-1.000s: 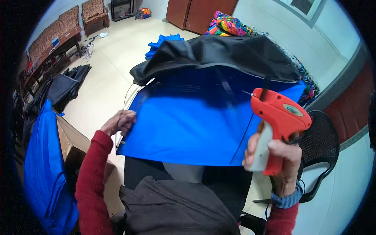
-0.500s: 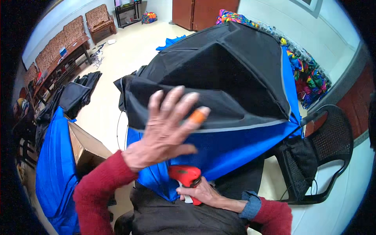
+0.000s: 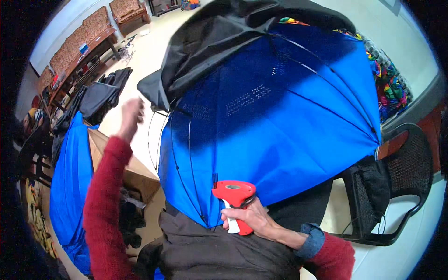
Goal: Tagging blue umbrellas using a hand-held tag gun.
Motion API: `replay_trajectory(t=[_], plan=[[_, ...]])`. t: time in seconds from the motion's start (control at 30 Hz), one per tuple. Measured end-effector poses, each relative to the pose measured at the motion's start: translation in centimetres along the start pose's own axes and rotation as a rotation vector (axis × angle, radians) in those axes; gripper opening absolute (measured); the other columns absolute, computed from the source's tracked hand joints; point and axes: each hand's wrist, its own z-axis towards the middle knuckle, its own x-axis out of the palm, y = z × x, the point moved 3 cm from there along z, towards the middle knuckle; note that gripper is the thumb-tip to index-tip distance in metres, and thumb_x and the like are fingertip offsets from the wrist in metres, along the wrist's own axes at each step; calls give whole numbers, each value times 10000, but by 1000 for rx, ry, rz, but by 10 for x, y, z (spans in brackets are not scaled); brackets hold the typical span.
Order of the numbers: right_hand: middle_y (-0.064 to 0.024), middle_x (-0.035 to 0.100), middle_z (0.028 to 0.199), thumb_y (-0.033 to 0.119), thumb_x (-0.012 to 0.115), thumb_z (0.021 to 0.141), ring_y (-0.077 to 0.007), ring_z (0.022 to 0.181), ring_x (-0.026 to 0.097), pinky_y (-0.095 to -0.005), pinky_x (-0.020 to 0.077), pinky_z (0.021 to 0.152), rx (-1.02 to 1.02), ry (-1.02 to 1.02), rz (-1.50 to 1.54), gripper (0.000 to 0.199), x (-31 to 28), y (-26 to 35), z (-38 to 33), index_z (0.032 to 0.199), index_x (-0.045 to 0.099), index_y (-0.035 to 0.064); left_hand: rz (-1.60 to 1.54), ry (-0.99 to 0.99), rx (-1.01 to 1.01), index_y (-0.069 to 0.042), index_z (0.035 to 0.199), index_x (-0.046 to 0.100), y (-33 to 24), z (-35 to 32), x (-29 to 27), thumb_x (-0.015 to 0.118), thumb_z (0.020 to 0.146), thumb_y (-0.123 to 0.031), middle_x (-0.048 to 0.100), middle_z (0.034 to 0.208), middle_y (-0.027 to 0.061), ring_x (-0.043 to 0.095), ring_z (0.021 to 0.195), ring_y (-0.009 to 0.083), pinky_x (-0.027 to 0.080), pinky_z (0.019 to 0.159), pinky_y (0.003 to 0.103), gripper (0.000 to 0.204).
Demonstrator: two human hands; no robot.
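Observation:
An umbrella (image 3: 298, 135) lies spread over my lap, with blue fabric and dark ribs facing me. Its black fabric layer (image 3: 200, 46) is thrown up and back along the far side. My right hand (image 3: 256, 217) is closed round the grip of a red and white tagging gun (image 3: 234, 189). The gun's nose points away from me, over the near edge of the blue fabric. Raised to the left of the umbrella, my left hand (image 3: 131, 116) is smeared by motion, so its fingers are unclear. It appears apart from the fabric.
A cardboard box (image 3: 128, 163) stands at my left, beside draped blue fabric (image 3: 70, 186). Dark folded fabric (image 3: 98, 98) lies beyond it. A black chair (image 3: 406, 163) is close on my right; multicoloured bundles (image 3: 394, 93) line the right wall. A long wooden table (image 3: 81, 65) stands far left.
The black layer has flipped up and away, exposing the blue side and ribs. My left hand has swung left and off the umbrella. My right hand keeps the tagging gun near the same place.

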Motion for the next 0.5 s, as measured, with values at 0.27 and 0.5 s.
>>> replay_trajectory(t=[0.27,0.5], plan=[[-132,598,769,71,610,775,-210,666,621,-324,518,614,30,4,-49,266,11,-8,-2,988,488,-31,-665,403,-201,-69,690,519,-14,-74,137,514,868,-203,488,572,7,428,434,102,315,385,254,223],[-146,606,780,60,601,779,-227,655,624,-347,522,598,71,-102,54,241,6,10,-9,976,488,-23,-763,610,-513,-60,803,536,27,-50,202,535,869,-237,526,694,10,486,550,106,392,447,228,189]])
